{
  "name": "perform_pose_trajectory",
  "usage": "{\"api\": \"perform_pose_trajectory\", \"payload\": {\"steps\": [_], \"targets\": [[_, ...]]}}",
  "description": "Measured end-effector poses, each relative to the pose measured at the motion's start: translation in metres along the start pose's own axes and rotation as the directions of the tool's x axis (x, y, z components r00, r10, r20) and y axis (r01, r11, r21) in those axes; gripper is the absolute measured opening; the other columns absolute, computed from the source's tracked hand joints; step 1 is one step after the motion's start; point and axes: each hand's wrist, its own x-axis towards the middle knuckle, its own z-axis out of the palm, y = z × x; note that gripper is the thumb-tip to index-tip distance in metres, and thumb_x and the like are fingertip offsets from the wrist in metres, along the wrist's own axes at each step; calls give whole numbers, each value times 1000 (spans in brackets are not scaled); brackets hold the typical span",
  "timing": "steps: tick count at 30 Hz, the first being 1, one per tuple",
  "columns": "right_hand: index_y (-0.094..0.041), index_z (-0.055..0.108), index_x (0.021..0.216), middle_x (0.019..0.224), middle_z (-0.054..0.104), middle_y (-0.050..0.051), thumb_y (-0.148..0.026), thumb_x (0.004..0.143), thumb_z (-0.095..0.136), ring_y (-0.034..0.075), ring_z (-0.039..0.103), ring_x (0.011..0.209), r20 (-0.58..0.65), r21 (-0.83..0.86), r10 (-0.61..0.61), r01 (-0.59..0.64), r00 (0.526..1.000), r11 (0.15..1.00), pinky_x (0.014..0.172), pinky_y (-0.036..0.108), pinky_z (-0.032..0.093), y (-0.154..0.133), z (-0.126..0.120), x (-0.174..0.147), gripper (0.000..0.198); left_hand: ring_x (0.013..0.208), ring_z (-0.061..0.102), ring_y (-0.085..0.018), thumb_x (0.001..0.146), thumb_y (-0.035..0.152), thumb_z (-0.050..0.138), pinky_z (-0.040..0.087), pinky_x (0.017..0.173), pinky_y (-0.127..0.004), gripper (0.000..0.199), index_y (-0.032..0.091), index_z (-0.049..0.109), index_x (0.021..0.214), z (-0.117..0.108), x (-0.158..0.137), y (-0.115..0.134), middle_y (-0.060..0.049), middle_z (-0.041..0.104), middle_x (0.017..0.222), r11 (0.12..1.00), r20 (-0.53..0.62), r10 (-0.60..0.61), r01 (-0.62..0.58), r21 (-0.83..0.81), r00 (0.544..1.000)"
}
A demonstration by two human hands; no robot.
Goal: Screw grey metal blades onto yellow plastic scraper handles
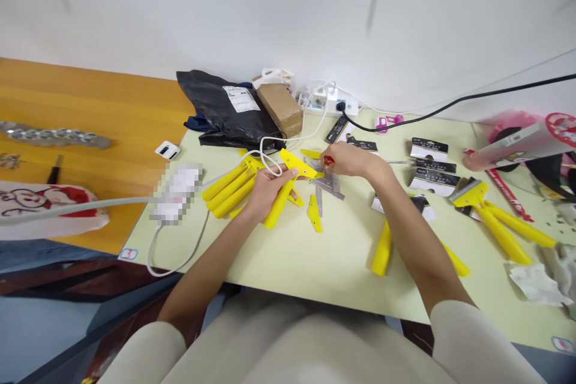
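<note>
My left hand [264, 192] grips a yellow scraper [281, 201] by its handle, its wide head turned up and to the right. Fingers of my right hand [344, 159] close around a red-handled tool [329, 160] of which only a bit of red shows. Past that wrist a thin metal rod [398, 162] sticks out; whether it belongs to the tool I cannot tell. Beneath the right hand lie flat metal blades [330, 187], close to the held scraper's head. A loose yellow plate [314, 214] rests just in front of them. More yellow scraper handles [229, 189] are bunched beside my left hand.
Yellow scrapers [499, 222] and black-and-white packaging cards [434, 180] lie to the right. A black plastic parcel [225, 111], a cardboard box [279, 109] and a power strip [317, 101] line the back. A white cable [265, 144] loops over my left hand.
</note>
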Motion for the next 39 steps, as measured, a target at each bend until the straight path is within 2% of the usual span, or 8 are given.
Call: {"api": "perform_pose_trajectory", "payload": {"steps": [3, 8, 21, 25, 29, 33, 35, 39], "targets": [[-21, 74, 76, 78, 76, 7, -6, 82, 83, 19, 63, 68, 142, -47, 12, -6, 990, 999, 66, 33, 38, 3, 10, 13, 18, 69, 82, -20, 85, 43, 96, 63, 56, -25, 38, 12, 82, 103, 0, 1, 0, -15, 89, 104, 1000, 22, -11, 11, -10, 1000], [-18, 79, 92, 95, 81, 11, -19, 93, 81, 21, 69, 79, 234, -106, 59, -34, 970, 994, 68, 31, 42, 9, 11, 17, 2, 91, 88, -29, 86, 43, 95, 64, 56, -23, 39, 12, 83, 107, -2, 2, -2, -17, 88, 108, 1000, 68, -8, 8, 1, 998], [-12, 82, 108, 111, 81, 21, -22, 106, 67, 28, 74, 94, 271, -227, 132, -70, 954, 971, 72, 35, 41, 3, 11, 14, 19, 108, 87, -34, 87, 43, 95, 66, 57, -24, 38, 13, 83, 108, 2, 1, -5, -17, 87, 117, 1000, 109, -6, 4, 27, 994], [-10, 79, 109, 110, 79, 22, -24, 109, 62, 29, 72, 94, 194, -212, 94, -52, 976, 976, 76, 36, 42, -6, -6, -1, 22, 100, 88, -32, 85, 44, 96, 66, 56, -25, 38, 13, 83, 104, 4, 0, -4, -16, 87, 113, 998, 94, -4, -1, 55, 996], [-15, 71, 116, 111, 77, 15, -35, 115, 56, 25, 67, 91, -24, -50, -64, 63, 998, 997, 80, 34, 43, -27, -17, -20, 25, 93, 87, -30, 83, 47, 97, 68, 57, -28, 39, 13, 84, 98, 8, -4, -2, -15, 87, 109, 993, 100, -18, 6, 118, 995], [-17, 65, 103, 104, 72, 11, -18, 105, 60, 22, 61, 87, -102, 76, -232, 240, 967, 968, 81, 33, 40, -47, -4, -22, 5, 103, 86, -33, 84, 47, 97, 69, 56, -28, 42, 15, 85, 109, 11, -6, -4, -13, 86, 112, 994, 157, 27, -43, 100, 987], [-18, 63, 101, 104, 71, 11, -10, 99, 59, 23, 60, 91, -99, 70, -262, 270, 960, 960, 83, 33, 40, -52, 4, -19, 9, 106, 86, -34, 84, 46, 97, 68, 54, -27, 44, 16, 85, 113, 12, -6, -5, -12, 86, 111, 994, 159, 41, -56, 89, 986], [-19, 64, 98, 102, 69, 8, -16, 103, 61, 23, 59, 92, -171, 123, -271, 293, 947, 948, 85, 34, 40, -52, 10, -13, 6, 108, 86, -35, 83, 45, 98, 68, 54, -28, 47, 16, 84, 117, 12, -6, -4, -12, 86, 110, 994, 169, 38, -55, 93, 985]]}}
